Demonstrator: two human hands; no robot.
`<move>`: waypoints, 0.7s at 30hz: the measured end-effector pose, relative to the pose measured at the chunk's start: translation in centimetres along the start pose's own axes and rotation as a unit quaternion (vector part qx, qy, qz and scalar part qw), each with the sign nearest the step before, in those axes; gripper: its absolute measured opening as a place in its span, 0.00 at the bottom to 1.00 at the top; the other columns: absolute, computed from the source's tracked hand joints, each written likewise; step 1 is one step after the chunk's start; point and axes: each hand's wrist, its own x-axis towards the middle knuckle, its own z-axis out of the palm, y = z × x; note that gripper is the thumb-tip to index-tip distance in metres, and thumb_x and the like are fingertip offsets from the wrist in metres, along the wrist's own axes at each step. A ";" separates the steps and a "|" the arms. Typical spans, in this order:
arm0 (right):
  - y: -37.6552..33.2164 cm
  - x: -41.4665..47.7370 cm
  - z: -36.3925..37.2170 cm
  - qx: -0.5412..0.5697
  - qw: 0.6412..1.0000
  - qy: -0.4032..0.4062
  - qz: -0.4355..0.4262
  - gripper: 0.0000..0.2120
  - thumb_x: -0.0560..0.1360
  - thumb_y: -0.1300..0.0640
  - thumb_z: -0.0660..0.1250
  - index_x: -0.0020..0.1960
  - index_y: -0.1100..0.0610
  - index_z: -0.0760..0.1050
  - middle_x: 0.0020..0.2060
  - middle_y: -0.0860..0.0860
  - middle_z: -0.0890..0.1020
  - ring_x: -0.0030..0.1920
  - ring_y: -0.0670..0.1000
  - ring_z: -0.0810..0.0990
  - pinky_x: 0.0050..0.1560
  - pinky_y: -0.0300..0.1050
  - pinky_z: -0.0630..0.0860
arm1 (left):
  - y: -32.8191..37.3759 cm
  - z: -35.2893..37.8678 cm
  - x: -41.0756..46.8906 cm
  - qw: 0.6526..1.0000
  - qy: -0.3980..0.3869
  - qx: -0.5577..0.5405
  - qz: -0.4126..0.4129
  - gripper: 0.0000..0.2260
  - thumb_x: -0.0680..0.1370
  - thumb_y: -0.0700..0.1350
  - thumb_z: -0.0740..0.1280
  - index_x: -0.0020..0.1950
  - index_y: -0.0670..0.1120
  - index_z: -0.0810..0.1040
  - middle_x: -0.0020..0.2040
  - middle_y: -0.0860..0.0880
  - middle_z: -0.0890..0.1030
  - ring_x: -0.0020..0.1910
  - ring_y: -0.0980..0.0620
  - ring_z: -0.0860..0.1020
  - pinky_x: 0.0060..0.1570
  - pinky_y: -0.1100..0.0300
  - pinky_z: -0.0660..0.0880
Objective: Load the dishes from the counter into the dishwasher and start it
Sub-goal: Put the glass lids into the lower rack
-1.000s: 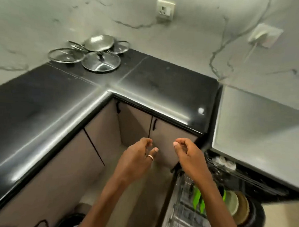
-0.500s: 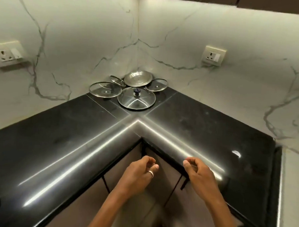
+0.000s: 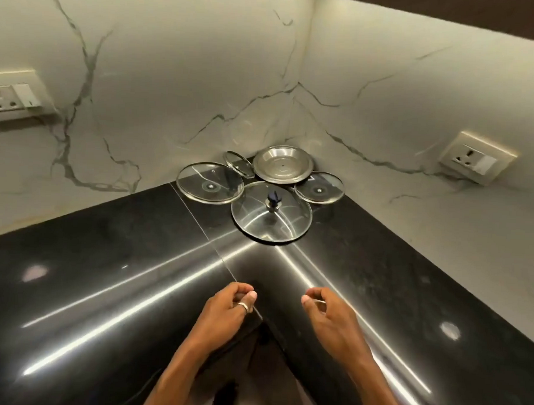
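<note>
Several lids lie in the far corner of the black counter (image 3: 103,271): a steel lid with a dark knob (image 3: 271,216), a large glass lid (image 3: 210,183) to its left, a small glass lid (image 3: 238,164) leaning behind, a round steel plate (image 3: 282,167), and a glass lid (image 3: 319,190) on the right. My left hand (image 3: 227,312), with a ring, hovers over the counter's inner corner, fingers loosely curled and holding nothing. My right hand (image 3: 331,320) hangs beside it, also loosely curled and holding nothing. Both hands are well short of the lids. The dishwasher is out of view.
Marble-patterned walls meet behind the lids. A wall socket (image 3: 15,98) sits on the left wall and another socket (image 3: 477,158) on the right wall. The counter's inner edge runs under my wrists, with cabinet fronts (image 3: 251,385) below.
The view has swung up and left, away from the open dishwasher to the counter corner. Both hands have moved forward over the counter edge, closer to the lids, still holding nothing.
</note>
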 end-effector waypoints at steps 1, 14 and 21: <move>-0.5 1.7 0.5 -0.005 1.000 -0.005 0.000 0.10 0.79 0.45 0.67 0.59 0.46 0.78 0.51 0.40 0.82 0.54 0.39 0.80 0.51 0.36 0.74 | -0.3 -0.8 2.0 0.999 0.011 -0.036 -0.022 0.04 0.82 0.51 0.67 0.56 0.56 0.79 0.52 0.54 0.85 0.49 0.59 0.84 0.54 0.55 0.81; -9.7 22.9 5.8 -0.160 0.986 -0.025 -0.047 0.21 0.81 0.48 0.63 0.71 0.55 0.70 0.67 0.53 0.75 0.67 0.54 0.74 0.64 0.49 0.70 | -1.3 -10.9 24.5 0.925 0.125 -0.315 -0.171 0.27 0.81 0.56 0.67 0.74 0.42 0.65 0.66 0.45 0.75 0.60 0.47 0.79 0.56 0.52 0.79; -10.0 29.4 8.5 -0.264 0.960 -0.033 -0.085 0.18 0.79 0.50 0.64 0.64 0.58 0.69 0.65 0.57 0.71 0.64 0.61 0.72 0.60 0.55 0.73 | -1.0 -12.3 29.2 0.874 0.148 -0.422 -0.191 0.27 0.79 0.59 0.69 0.71 0.45 0.70 0.63 0.47 0.75 0.63 0.45 0.79 0.62 0.46 0.78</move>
